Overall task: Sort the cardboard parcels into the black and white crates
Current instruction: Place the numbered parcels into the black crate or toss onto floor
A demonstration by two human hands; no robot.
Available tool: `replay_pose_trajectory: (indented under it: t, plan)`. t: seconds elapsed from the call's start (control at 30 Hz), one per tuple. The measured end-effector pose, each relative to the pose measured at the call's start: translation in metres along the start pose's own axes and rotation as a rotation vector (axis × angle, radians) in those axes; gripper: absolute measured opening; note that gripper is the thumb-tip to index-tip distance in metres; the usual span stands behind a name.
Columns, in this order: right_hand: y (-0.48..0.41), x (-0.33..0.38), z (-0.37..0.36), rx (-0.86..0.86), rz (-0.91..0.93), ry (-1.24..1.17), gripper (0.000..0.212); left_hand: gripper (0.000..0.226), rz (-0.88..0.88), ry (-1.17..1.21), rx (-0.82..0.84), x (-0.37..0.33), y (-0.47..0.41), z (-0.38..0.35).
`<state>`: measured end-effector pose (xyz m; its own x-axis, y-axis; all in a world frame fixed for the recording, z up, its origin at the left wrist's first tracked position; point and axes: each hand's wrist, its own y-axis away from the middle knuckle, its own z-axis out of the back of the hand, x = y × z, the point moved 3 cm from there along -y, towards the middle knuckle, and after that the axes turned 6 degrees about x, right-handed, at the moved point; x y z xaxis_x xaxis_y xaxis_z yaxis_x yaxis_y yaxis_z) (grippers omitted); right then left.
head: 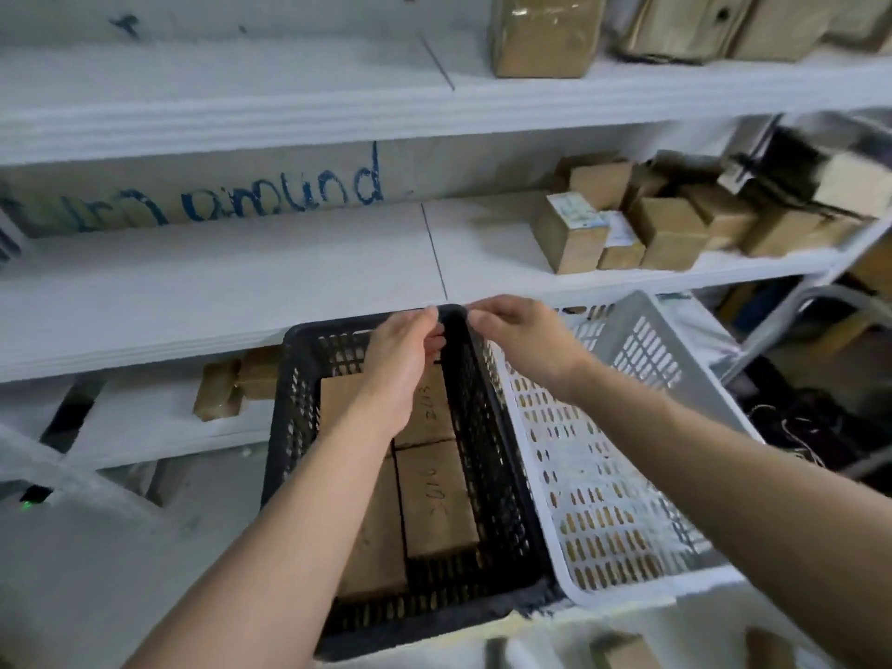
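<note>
A black crate (488, 451) stands in front of me with a white crate (644, 333) touching its right side. Brown cardboard parcels lie flat inside the black crate. One with handwriting (439, 499) is near the middle, another (429, 410) lies behind it, and a third (374, 538) is to the left under my forearm. The white crate's floor shows no parcel. My left hand (405, 364) and my right hand (526, 340) meet at the black crate's far right corner, fingertips pinched on its rim.
White shelves run behind the crates. The middle shelf holds several small cardboard parcels (572, 234) at the right, the top shelf a larger taped one (545, 36). Two parcels (231, 383) sit on the low shelf left of the black crate. Another (622, 651) lies at the bottom edge.
</note>
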<state>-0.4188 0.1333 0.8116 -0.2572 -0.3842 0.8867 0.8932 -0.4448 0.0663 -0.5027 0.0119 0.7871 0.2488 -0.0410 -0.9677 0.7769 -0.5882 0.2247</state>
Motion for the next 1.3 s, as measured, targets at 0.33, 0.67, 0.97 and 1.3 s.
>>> replay_pose_trajectory:
  t: [0.33, 0.67, 0.97, 1.3]
  plan:
    - [0.168, -0.025, 0.093, -0.57, -0.177, -0.09, 0.016, 0.02, -0.105, -0.051, 0.675, -0.012, 0.067, -0.147]
    - [0.382, -0.041, 0.144, -1.101, -0.371, -0.036, 0.024, 0.022, -0.048, -0.059, 1.16, 0.018, 0.214, -0.295]
    - [0.532, -0.051, 0.154, -1.26, -0.423, -0.02, 0.029, 0.022, -0.045, -0.08, 1.377, 0.056, 0.343, -0.367]
    - [0.662, -0.066, 0.191, -1.235, -0.39, 0.055, 0.029, 0.022, -0.052, -0.089, 1.35, 0.085, 0.456, -0.42]
